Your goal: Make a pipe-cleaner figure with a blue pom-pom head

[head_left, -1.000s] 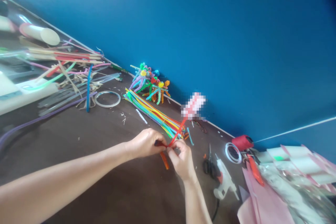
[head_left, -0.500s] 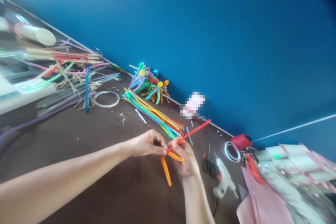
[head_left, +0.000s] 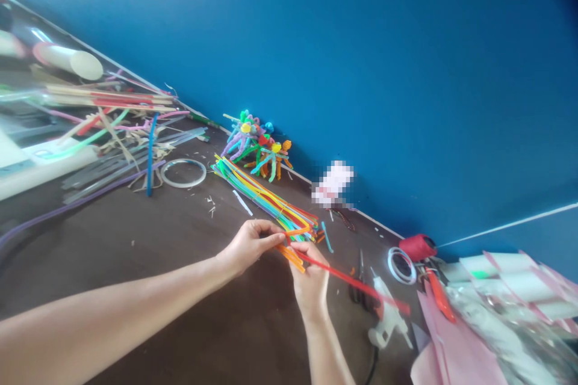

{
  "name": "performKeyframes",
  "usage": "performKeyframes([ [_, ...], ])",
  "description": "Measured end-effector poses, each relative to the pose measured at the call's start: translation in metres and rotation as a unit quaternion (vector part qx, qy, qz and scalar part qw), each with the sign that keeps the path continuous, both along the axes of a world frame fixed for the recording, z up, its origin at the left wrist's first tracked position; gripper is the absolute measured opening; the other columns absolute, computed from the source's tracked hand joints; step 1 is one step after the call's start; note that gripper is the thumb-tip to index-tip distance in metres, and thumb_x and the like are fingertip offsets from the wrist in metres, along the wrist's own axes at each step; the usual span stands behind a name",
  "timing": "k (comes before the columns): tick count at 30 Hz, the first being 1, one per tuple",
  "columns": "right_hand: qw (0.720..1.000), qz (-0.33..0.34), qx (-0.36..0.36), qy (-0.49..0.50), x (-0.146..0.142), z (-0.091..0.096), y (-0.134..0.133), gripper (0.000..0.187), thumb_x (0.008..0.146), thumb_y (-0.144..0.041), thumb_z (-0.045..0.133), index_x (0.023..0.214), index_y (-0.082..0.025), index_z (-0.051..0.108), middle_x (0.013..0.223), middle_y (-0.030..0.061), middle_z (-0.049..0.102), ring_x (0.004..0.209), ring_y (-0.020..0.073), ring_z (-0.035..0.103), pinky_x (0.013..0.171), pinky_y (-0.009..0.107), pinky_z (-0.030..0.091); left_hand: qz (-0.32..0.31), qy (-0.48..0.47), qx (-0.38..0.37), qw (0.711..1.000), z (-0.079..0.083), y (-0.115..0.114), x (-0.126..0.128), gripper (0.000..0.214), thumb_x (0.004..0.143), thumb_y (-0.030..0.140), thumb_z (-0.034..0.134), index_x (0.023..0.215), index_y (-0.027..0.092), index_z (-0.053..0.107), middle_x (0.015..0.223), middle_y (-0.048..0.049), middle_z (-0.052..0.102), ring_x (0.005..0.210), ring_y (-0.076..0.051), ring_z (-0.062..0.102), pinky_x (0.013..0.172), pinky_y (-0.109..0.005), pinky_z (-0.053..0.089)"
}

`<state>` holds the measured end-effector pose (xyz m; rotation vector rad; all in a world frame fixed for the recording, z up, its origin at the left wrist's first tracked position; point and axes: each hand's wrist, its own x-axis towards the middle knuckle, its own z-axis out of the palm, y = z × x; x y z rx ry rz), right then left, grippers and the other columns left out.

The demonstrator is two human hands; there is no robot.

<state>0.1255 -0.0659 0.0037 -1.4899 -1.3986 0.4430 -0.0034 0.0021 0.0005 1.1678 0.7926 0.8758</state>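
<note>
Head view, left hand (head_left: 253, 245) pinching orange strands (head_left: 294, 258), pixelated patch (head_left: 333, 184) unreadable

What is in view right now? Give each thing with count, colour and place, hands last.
Red strip: one, red, centre, slanting right
Orange strips: two lengths showing, orange, centre
Strip bundle: one, multicoloured, centre
Strip figures: several, multicoloured, upper centre
Pixelated patch: one, pale, centre
Clear ring: one, whitish, left
Blue strip: one, blue, left
Purple strip: one, purple, left
Sticks: several, tan, left
Glue gun: one, white, right
Scissors: one, black, right
Spool: one, red, right
White rings: uncertain, white, right
Tool handle: one, orange-red, right
Sheets: several, pink, lower right
Table: one, dark brown, below
Wall: one, blue, behind
Left hand: one, bare, centre
Right hand: one, bare, centre
</note>
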Motion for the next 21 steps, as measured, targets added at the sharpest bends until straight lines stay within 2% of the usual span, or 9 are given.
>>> performKeyframes([
  [4, 0.991, 0.009, 0.036, -0.128, 0.002, 0.003, -0.003, 0.006, 0.076, -0.022, 0.055, 0.078, -0.019, 0.059, 0.074, 0.0047, 0.059, 0.073, 0.0178, 0.056, 0.068, 0.031, 0.045, 0.002, 0.103, 0.106, 0.989, 0.002, 0.004, -0.004, 0.022, 0.067, 0.033, 0.060, 0.067, 0.012, 0.065, 0.064, -0.0025, 0.065, 0.061, -0.014, 0.056, 0.059, -0.022, 0.041],
  [7, 0.979, 0.017, 0.050, -0.196, 0.005, 0.006, -0.004, 0.006, 0.078, -0.022, 0.054, 0.080, -0.019, 0.059, 0.075, 0.0054, 0.058, 0.076, 0.0183, 0.054, 0.071, 0.032, 0.044, -0.017, 0.139, 0.149, 0.979, -0.001, 0.009, -0.005, 0.021, 0.067, 0.032, 0.058, 0.067, 0.013, 0.067, 0.065, -0.0024, 0.065, 0.064, -0.014, 0.056, 0.061, -0.021, 0.041],
  [9, 0.970, 0.022, 0.058, -0.235, 0.007, 0.008, -0.004, 0.007, 0.078, -0.021, 0.053, 0.079, -0.019, 0.060, 0.072, 0.0047, 0.057, 0.074, 0.0175, 0.053, 0.071, 0.032, 0.043, -0.034, 0.144, 0.128, 0.981, -0.003, 0.011, -0.004, 0.022, 0.066, 0.033, 0.059, 0.068, 0.013, 0.067, 0.062, -0.0021, 0.064, 0.058, -0.013, 0.053, 0.056, -0.021, 0.039],
  [12, 0.959, 0.034, 0.075, -0.272, 0.008, 0.010, -0.003, 0.007, 0.079, -0.018, 0.053, 0.080, -0.018, 0.060, 0.069, 0.0029, 0.058, 0.071, 0.0158, 0.052, 0.070, 0.031, 0.042, -0.066, 0.120, 0.042, 0.990, -0.002, 0.012, -0.004, 0.028, 0.064, 0.036, 0.060, 0.074, 0.011, 0.066, 0.055, -0.0005, 0.060, 0.046, -0.008, 0.044, 0.045, -0.019, 0.033],
  [14, 0.955, 0.038, 0.085, -0.283, 0.008, 0.011, -0.003, 0.007, 0.079, -0.016, 0.052, 0.081, -0.018, 0.059, 0.068, 0.0020, 0.058, 0.070, 0.0152, 0.051, 0.070, 0.031, 0.041, -0.083, 0.095, -0.003, 0.992, 0.003, 0.012, -0.004, 0.030, 0.062, 0.036, 0.061, 0.075, 0.010, 0.066, 0.054, 0.0000, 0.058, 0.043, -0.006, 0.040, 0.043, -0.018, 0.030],
  [18, 0.943, 0.046, 0.095, -0.314, 0.009, 0.014, -0.002, 0.007, 0.078, -0.017, 0.054, 0.082, -0.019, 0.059, 0.069, 0.0021, 0.058, 0.072, 0.0163, 0.049, 0.071, 0.032, 0.039, -0.077, 0.071, -0.040, 0.994, 0.011, 0.013, -0.006, 0.026, 0.057, 0.033, 0.066, 0.069, 0.010, 0.066, 0.050, 0.0016, 0.055, 0.041, -0.005, 0.039, 0.041, -0.017, 0.029],
  [21, 0.929, 0.055, 0.090, -0.354, 0.010, 0.019, -0.001, 0.010, 0.078, -0.016, 0.053, 0.086, -0.020, 0.059, 0.072, 0.0030, 0.057, 0.076, 0.0177, 0.049, 0.071, 0.032, 0.038, -0.078, 0.066, -0.049, 0.994, 0.010, 0.014, -0.006, 0.024, 0.056, 0.033, 0.066, 0.066, 0.010, 0.065, 0.048, 0.0024, 0.053, 0.040, -0.005, 0.038, 0.040, -0.017, 0.028],
])
